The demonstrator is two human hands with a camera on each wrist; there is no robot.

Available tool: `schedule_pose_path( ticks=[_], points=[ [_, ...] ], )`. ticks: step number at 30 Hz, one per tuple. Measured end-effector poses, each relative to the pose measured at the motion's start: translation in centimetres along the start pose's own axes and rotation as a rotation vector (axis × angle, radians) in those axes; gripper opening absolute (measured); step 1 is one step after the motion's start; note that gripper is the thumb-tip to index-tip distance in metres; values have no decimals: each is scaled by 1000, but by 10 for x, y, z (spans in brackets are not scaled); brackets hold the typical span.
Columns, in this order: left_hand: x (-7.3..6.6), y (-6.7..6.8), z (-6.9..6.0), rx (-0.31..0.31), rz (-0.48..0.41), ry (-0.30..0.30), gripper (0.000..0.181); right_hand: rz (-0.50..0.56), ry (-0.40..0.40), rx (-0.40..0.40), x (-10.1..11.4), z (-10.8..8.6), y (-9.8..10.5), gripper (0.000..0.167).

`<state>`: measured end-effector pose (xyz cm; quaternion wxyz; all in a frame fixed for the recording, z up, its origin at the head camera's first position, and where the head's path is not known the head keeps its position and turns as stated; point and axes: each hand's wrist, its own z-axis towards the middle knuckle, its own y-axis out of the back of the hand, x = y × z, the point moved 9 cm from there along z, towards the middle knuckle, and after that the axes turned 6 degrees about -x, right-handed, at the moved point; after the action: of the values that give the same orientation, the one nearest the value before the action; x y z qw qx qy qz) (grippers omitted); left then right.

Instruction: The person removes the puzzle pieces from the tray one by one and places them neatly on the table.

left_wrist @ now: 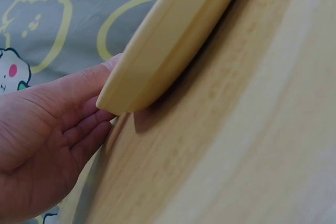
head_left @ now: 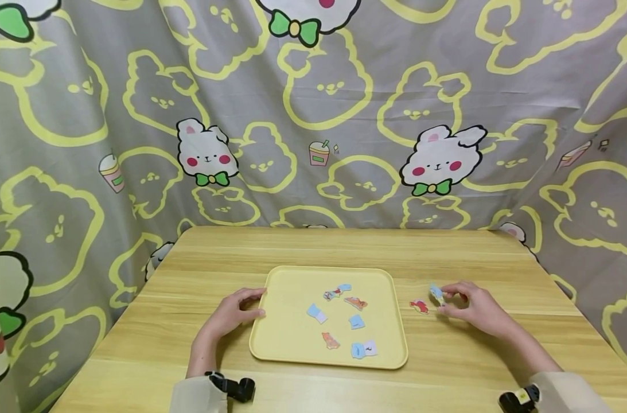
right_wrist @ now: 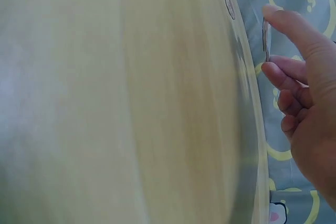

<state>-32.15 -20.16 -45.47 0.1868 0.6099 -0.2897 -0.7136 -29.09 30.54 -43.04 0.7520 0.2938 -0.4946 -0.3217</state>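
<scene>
My left hand (head_left: 234, 311) grips the left rim of a yellow tray (head_left: 284, 344). In the left wrist view the thumb lies at the tray's (left_wrist: 152, 51) upper edge and the other fingers are lower, partly hidden by it. Right of the tray, my right hand (head_left: 473, 307) pinches a small flat blue-and-yellow cutout (head_left: 436, 293) between thumb and fingertips. The right wrist view shows this cutout (right_wrist: 266, 38) edge-on, above the table. A red cutout (head_left: 419, 307) lies on the table just left of that hand.
Several flat cutouts are scattered on the tray, among them an orange one (head_left: 330, 341), a blue one (head_left: 357, 322) and a blue-and-lilac one (head_left: 363, 349). The wooden table (head_left: 189, 258) ends at a patterned grey curtain (head_left: 272, 189) behind and at the sides.
</scene>
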Motion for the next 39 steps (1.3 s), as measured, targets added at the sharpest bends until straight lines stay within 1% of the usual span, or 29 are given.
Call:
schedule_pose_path(
  ticks=[5, 11, 15, 20, 24, 29, 34, 39],
  points=[
    [0, 0, -1, -3, 1, 6, 53, -13, 28, -6, -1, -1, -3, 41],
    [-2, 1, -1, -5, 14, -9, 53, -19, 64, -10, 1, -2, -4, 35],
    [-1, 1, -1, -3, -4, 6, 53, -32, 56, 9, 0, -3, -5, 38],
    [-1, 0, 0, 2, -14, 5, 53, -55, 57, 21, -1, -3, -6, 42],
    [0, -1, -1, 4, -18, 9, 53, -70, 80, 23, 0, -3, -8, 42],
    [0, -1, -1, 3, -18, 8, 53, -76, 116, 52, 5, -2, -9, 42],
    [0, -1, -1, 8, -14, 0, 53, -83, 105, 80, 6, -3, -11, 43],
    [0, -1, -1, 9, -14, 2, 53, -99, 98, 88, 6, -2, -11, 44]
  ],
)
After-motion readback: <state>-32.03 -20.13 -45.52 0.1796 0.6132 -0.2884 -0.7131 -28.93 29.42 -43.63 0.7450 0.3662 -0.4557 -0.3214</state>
